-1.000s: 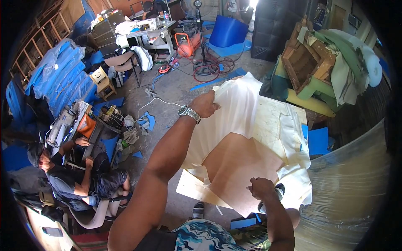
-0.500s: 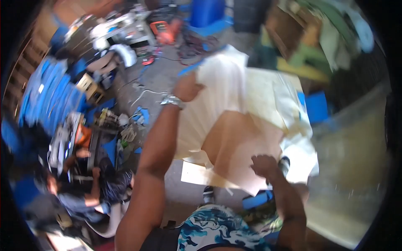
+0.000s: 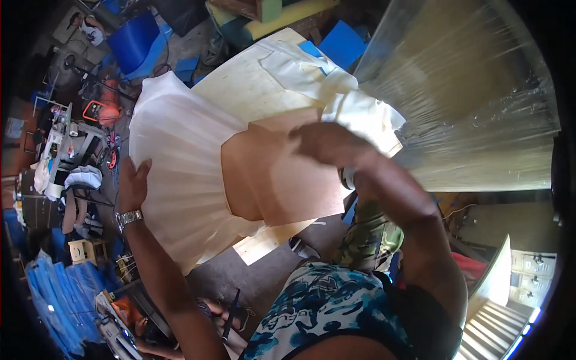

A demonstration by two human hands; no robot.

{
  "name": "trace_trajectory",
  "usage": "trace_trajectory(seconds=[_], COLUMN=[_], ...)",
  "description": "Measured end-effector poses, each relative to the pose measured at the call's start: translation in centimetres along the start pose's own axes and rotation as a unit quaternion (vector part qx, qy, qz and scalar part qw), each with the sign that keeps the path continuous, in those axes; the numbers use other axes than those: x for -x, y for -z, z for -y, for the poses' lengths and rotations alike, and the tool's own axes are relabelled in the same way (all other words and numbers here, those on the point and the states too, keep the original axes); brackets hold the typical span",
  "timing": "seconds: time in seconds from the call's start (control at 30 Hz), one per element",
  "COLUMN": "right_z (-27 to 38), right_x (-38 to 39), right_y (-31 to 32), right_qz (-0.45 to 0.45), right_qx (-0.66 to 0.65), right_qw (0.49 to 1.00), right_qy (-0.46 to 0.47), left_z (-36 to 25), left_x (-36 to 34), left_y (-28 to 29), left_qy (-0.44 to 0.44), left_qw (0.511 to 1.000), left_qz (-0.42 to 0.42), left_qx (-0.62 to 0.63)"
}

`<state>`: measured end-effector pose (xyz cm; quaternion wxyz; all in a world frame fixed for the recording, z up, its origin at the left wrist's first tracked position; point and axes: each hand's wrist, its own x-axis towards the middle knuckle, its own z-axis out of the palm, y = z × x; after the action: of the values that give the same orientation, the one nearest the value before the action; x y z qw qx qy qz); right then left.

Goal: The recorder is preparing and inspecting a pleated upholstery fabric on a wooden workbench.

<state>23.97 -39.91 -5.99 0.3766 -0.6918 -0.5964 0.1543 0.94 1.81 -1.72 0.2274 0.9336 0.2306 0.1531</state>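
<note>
Right hand farther over brown sheet, fingers' state unclear; left hand at white fabric, fingers apart.

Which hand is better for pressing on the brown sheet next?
Probably the right hand: it's over the brown sheet, while the left hand is away at the left edge of the white fabric.

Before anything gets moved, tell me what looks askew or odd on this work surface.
The crumpled white sheet material looks untidy: it lies bunched over the right side of the flat pale board, next to the smooth brown sheet.
</note>
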Motion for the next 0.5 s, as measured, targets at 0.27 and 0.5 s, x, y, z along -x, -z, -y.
trace_trajectory(seconds=[0.27, 0.5], right_z=[-25.5, -37.6], right_x=[16.8, 27.2], right_y=[1.8, -7.9], right_qz=[-0.161, -0.035], right_qx=[0.318, 0.218], right_qw=[0.860, 0.804], right_qy=[-0.366, -0.552], left_z=[-0.7, -1.9], left_x=[-0.5, -0.8], left_y=[-0.4, -0.2], left_qy=[0.042, 0.101], left_qw=[0.995, 0.993], left_qz=[0.056, 0.060], left_qx=[0.069, -0.010])
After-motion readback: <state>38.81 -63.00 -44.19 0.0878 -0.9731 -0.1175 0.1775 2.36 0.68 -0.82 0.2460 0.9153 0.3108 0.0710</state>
